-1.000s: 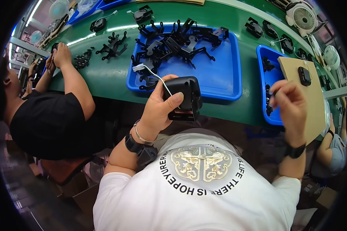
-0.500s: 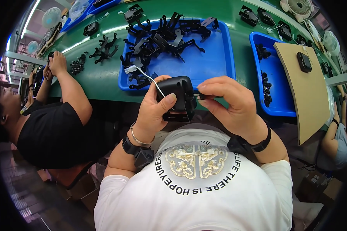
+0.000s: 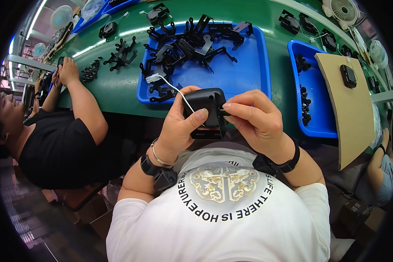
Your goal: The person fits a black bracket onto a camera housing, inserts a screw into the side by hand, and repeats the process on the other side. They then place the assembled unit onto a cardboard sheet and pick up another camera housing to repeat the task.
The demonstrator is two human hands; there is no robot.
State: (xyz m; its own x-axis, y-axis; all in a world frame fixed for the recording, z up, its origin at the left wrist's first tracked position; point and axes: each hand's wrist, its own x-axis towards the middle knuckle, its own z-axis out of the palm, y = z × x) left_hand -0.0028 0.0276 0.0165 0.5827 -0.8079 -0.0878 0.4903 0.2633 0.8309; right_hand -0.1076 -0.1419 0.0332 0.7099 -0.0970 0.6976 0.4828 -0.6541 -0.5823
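Observation:
My left hand [image 3: 178, 125] is closed around a black box-shaped device [image 3: 203, 103] with rounded corners, its thumb lying across the near left side. From the device a white cable [image 3: 174, 86] loops up to a white plug [image 3: 153, 78]. A black bracket [image 3: 207, 133] sits along the device's near edge and right side. At that right side my right hand [image 3: 258, 121] pinches a small black knob screw [image 3: 223, 112] between thumb and fingers. Most of the screw is hidden by the fingertips, and its tip meets the bracket's side.
Beyond my hands lies a blue tray [image 3: 253, 74] heaped with black brackets [image 3: 185, 48]. On the right, cardboard [image 3: 347, 118] carrying another device [image 3: 348, 76] partly covers a second blue tray [image 3: 317, 129] holding small black knobs [image 3: 305, 107]. A co-worker [image 3: 63, 144] sits at left.
The right fingers have moved in against the device's side with the knob screw; its metal shank, visible before, no longer shows. The view has shifted slightly.

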